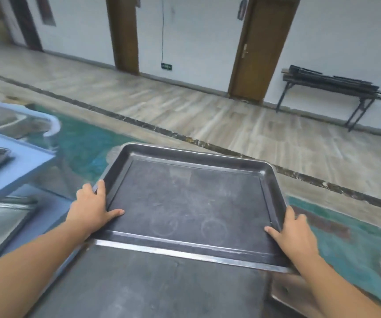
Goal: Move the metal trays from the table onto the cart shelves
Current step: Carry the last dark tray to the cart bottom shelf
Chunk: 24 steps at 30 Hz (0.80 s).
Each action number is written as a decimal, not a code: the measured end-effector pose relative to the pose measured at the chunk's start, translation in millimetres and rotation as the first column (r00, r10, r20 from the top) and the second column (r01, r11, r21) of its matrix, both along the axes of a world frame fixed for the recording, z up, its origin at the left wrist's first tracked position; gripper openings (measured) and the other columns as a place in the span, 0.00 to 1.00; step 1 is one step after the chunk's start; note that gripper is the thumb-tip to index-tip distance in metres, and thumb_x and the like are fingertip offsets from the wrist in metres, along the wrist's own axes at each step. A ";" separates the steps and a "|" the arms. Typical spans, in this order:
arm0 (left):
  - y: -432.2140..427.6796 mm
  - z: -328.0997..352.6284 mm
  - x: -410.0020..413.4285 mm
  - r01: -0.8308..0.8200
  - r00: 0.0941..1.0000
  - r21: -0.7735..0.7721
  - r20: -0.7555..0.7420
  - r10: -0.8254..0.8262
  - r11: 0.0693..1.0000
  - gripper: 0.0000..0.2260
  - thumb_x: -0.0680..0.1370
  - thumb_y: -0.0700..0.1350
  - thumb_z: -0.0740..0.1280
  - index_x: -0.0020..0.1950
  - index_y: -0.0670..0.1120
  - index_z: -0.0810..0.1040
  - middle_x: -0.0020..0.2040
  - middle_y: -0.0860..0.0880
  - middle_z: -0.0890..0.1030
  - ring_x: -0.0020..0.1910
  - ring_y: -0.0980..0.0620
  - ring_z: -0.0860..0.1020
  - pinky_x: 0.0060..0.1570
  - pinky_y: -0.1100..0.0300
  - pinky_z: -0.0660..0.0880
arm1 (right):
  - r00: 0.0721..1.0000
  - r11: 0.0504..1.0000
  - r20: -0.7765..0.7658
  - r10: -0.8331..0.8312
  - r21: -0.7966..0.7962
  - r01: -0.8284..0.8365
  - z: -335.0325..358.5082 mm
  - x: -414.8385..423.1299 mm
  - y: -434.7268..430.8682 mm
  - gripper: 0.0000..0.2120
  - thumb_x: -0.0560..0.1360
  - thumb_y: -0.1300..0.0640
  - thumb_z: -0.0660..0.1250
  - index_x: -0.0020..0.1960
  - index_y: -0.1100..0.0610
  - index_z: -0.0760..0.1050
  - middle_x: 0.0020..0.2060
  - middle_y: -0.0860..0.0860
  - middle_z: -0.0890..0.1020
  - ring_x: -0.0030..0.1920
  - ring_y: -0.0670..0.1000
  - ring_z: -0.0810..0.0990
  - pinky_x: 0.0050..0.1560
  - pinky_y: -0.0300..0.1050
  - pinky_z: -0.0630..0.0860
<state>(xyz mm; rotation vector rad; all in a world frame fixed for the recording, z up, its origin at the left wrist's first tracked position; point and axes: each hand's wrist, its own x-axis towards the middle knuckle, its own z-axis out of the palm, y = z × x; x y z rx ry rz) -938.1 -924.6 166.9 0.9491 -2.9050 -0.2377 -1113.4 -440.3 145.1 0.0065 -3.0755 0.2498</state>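
We find the tray [191, 203] held level above the stack [150, 285], left hand [90, 208] and right hand [296, 232] each clamped on a side rim, thumbs inside, evidently balancing it for carriage to the cart [17, 164] at left.

blue cart [17, 161]: blurry, cut off at left | near tray [150, 285]: cut off at bottom | far stack [332, 82]: too small to tell

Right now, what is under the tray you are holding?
The held tray overlaps another metal tray at its near edge; past that, only teal patterned floor shows around it. The lower tray's far edge is covered.
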 end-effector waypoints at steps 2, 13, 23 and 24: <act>-36.6 0.7 14.9 -0.073 0.997 0.005 0.019 0.073 0.997 0.48 0.64 0.70 0.73 0.72 0.44 0.59 0.54 0.40 0.66 0.57 0.35 0.69 0.50 0.40 0.76 | 0.998 0.998 0.005 0.065 0.009 -0.065 -2.7 -16.7 -51.2 0.42 0.68 0.33 0.70 0.71 0.54 0.56 0.52 0.58 0.70 0.52 0.62 0.77 0.42 0.52 0.74; -153.0 -3.8 129.0 -0.450 0.893 0.043 0.013 0.450 0.892 0.49 0.64 0.70 0.73 0.74 0.45 0.58 0.57 0.40 0.66 0.58 0.36 0.71 0.51 0.42 0.75 | 0.889 0.888 0.004 0.458 0.030 -0.458 -3.2 -71.0 -287.4 0.42 0.69 0.34 0.70 0.72 0.53 0.55 0.52 0.57 0.71 0.52 0.61 0.76 0.40 0.50 0.68; -148.7 -9.2 207.3 -0.714 0.700 0.022 0.058 0.712 0.700 0.51 0.64 0.71 0.71 0.75 0.45 0.56 0.59 0.38 0.67 0.60 0.36 0.70 0.53 0.43 0.75 | 0.698 0.696 0.054 0.714 0.055 -0.716 -18.5 -90.4 -426.9 0.42 0.69 0.33 0.69 0.73 0.53 0.56 0.53 0.57 0.72 0.52 0.61 0.78 0.39 0.50 0.67; -143.3 -8.4 211.5 -0.740 0.673 0.033 0.059 0.737 0.672 0.50 0.64 0.71 0.72 0.74 0.45 0.57 0.60 0.38 0.67 0.61 0.36 0.70 0.54 0.43 0.75 | 0.676 0.674 0.061 0.734 0.051 -0.737 -20.2 -91.2 -436.7 0.42 0.69 0.33 0.69 0.73 0.53 0.56 0.52 0.57 0.72 0.52 0.61 0.78 0.39 0.49 0.67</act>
